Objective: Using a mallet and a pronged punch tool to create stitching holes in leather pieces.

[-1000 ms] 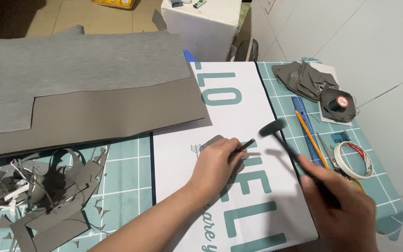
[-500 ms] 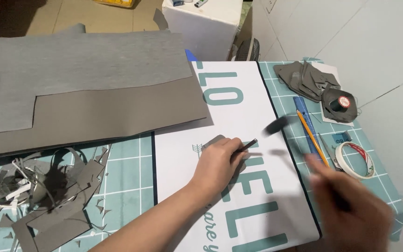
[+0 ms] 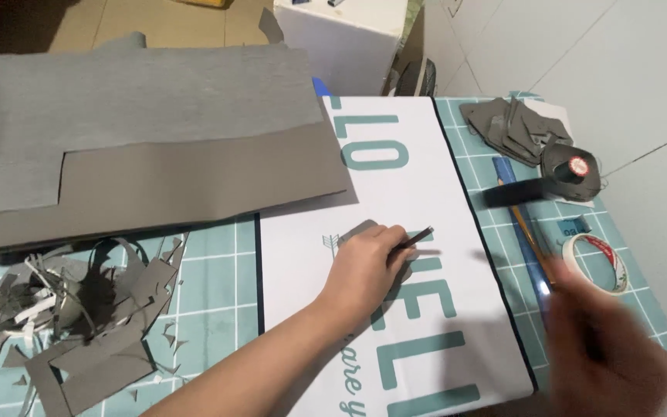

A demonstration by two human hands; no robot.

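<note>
Holding: the left hand (image 3: pixel 364 270) pinches a thin dark punch (image 3: pixel 413 238) at a slant, its tip on a small grey piece (image 3: pixel 358 232) that lies on the white board with teal letters (image 3: pixel 418 193); the fingers are closed around the shaft.
Swinging: the right hand (image 3: pixel 604 355) is a blur at the lower right, clamped on the handle of a dark-headed hammer (image 3: pixel 515 193) — the head shows as a smear out over the green cutting mat (image 3: pixel 218 309) on the desk, well apart from the punch.
Risk to fingers: the punch's top is small and the left thumb and fingers sit just below it — a blow that lands a little off could, I judge, catch a knuckle.
Risk of slip: the punch leans rather than stands upright; a strike on a leaning shaft may kick the tip sideways, marring the grey piece or the board.
Risk of shift: the grey piece is held only by the left hand's weight; a glancing hit could slide it.
Nearby clutter: the tape roll (image 3: pixel 596 262), the blue ruler (image 3: pixel 520 224) and the stack of cut pieces (image 3: pixel 515 127) lie near the hammer's path and could be clipped on a wide swing.
Elsewhere: large grey sheets (image 3: pixel 148 154) and a scrap heap (image 3: pixel 79 309) lie at the left, well apart from the hands.
</note>
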